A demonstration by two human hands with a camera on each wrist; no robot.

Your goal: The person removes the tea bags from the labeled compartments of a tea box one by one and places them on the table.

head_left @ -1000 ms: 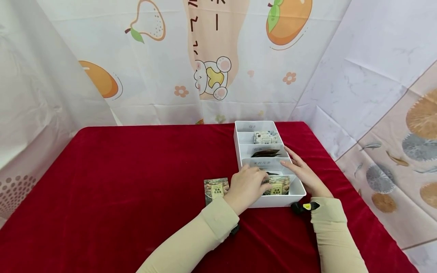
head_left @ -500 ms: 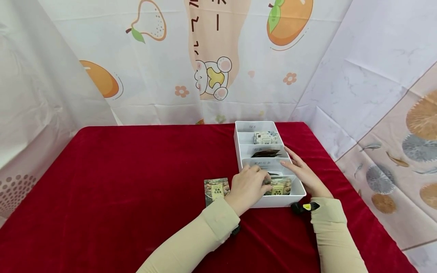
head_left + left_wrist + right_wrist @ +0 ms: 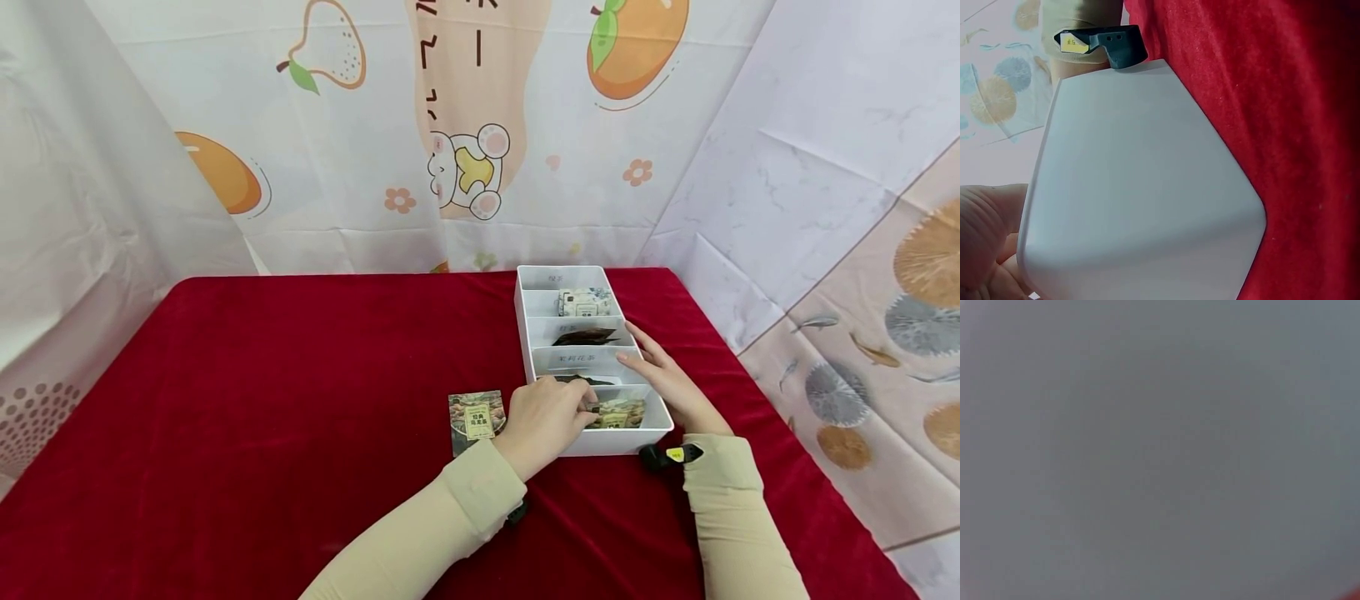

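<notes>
My left hand (image 3: 543,421) reaches over the near left corner of a white divided box (image 3: 615,443). Between its thumb and fingers it pinches the left corner of a green-and-yellow tea sachet (image 3: 621,414), which leans inside the front compartment. The other fingers are partly hidden by the hand. My right hand (image 3: 667,385) lies along the box's right side, fingers extended and fingertips at the rim. A second tea sachet (image 3: 477,419) of like print lies flat on the cloth, left of the left hand. The left wrist view shows the box's smooth outer wall (image 3: 1141,169) beside the hand (image 3: 988,244).
Farther compartments hold white patterned sachets (image 3: 584,302), dark brown sachets (image 3: 585,337) and a dark packet (image 3: 583,380). Labels mark the dividers. A red velvet cloth (image 3: 300,417) covers the table; printed curtains (image 3: 360,167) hang behind it. Blurred grey fills the right wrist view.
The pinched tea sachet has tipped back and slid slightly right in the front compartment. The left hand's fingers have dipped lower, uncovering more of the compartment behind. The right hand has stayed put.
</notes>
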